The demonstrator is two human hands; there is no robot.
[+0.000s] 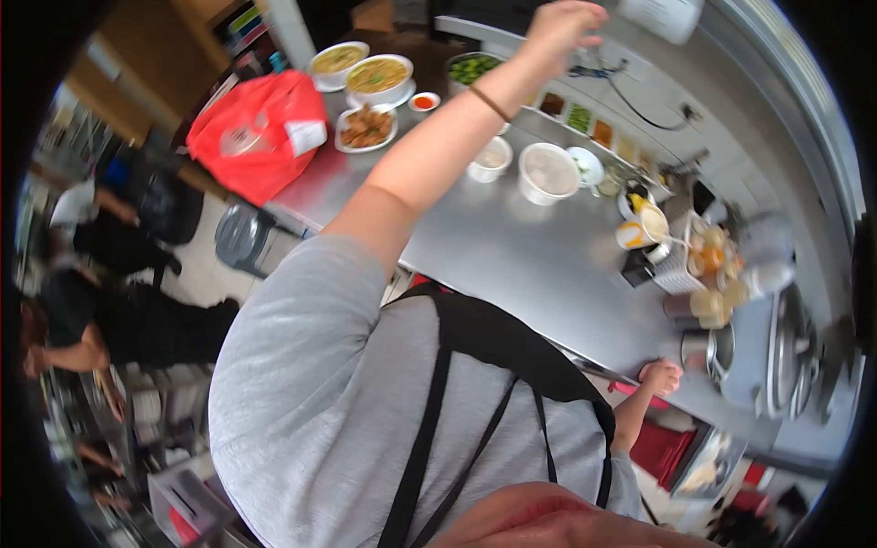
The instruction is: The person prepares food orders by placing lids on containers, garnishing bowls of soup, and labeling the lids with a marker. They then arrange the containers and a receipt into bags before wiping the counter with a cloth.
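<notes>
My left arm stretches across the steel counter, and my left hand [568, 32] is raised near the wall with its fingers curled together; what they hold, if anything, is hidden. Under that forearm and beside it stand a small white tub [491, 160] and a larger white tub [548, 173] with a pale lid or contents. Closest to the raised hand is a row of small trays of toppings [578, 117]. My right hand [661, 375] rests closed at the counter's front edge, near a metal pot [720, 352]. Whatever it may grip does not show.
Two bowls of noodle soup [378, 79], a plate of fried food [367, 128], a small dish of red sauce [424, 101] and a red plastic bag [256, 137] stand at the left. A white basket [678, 265] with bottles is right. Other people [100, 310] stand at far left.
</notes>
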